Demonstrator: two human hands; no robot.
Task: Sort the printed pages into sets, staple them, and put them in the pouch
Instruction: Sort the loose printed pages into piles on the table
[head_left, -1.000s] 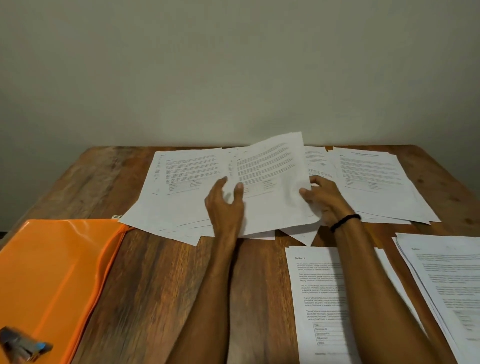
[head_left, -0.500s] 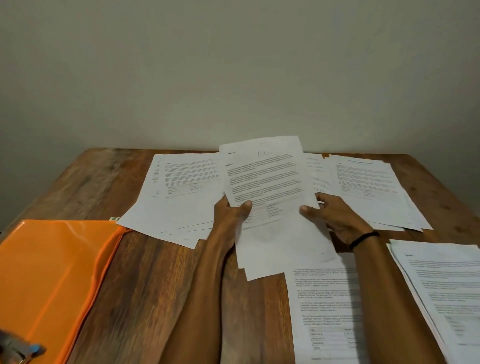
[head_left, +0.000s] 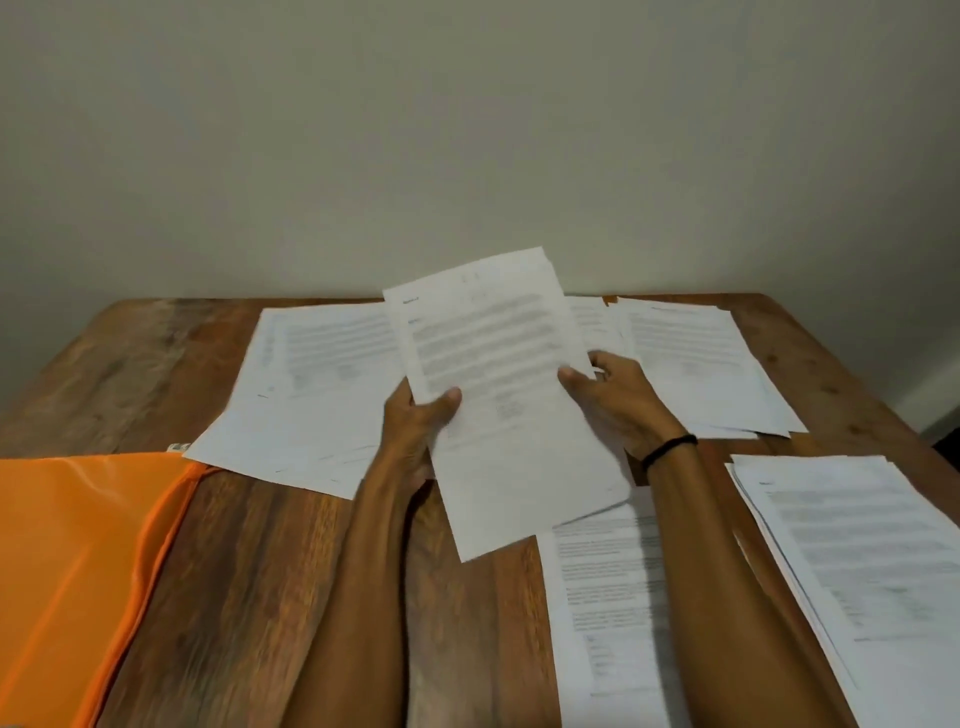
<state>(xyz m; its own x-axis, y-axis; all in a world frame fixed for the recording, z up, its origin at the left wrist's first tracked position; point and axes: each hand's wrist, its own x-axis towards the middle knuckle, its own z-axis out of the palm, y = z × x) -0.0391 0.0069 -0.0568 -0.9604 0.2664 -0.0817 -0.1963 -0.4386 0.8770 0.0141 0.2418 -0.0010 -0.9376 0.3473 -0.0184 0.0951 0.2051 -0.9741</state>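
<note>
Both hands are on the same thing here. The left hand (head_left: 415, 423) grips the left edge of a small bunch of pages (head_left: 504, 415), thumb lying across the printed face, fingers tucked behind where you can't see them. The right hand (head_left: 615, 402) pinches the right edge much the same way, thumb on the front and fingers curled round the back. There's a thin black band (head_left: 670, 448) on that wrist.

The pages are held up off the table (head_left: 249, 597) and tilted back a bit, with the top edge poking up in front of the wall (head_left: 467, 130). It's more than one sheet, since a second edge peeks out at top and bottom, but I can't tell how many. The print is too blurry to read.

Going outward, a fanned left pile (head_left: 306, 395) lies flat just left of the held pages, and a far pile (head_left: 701, 364) sits beyond the right hand. Nearer the camera, a sheet (head_left: 602, 597) lies under the right forearm, its top hidden behind the lower corner of the held pages. Right of that, a stack (head_left: 857, 561) runs off the bottom right. The orange pouch (head_left: 67, 561) lies flat at the near left, well apart from both hands, its far corner just beside the left pile.
</note>
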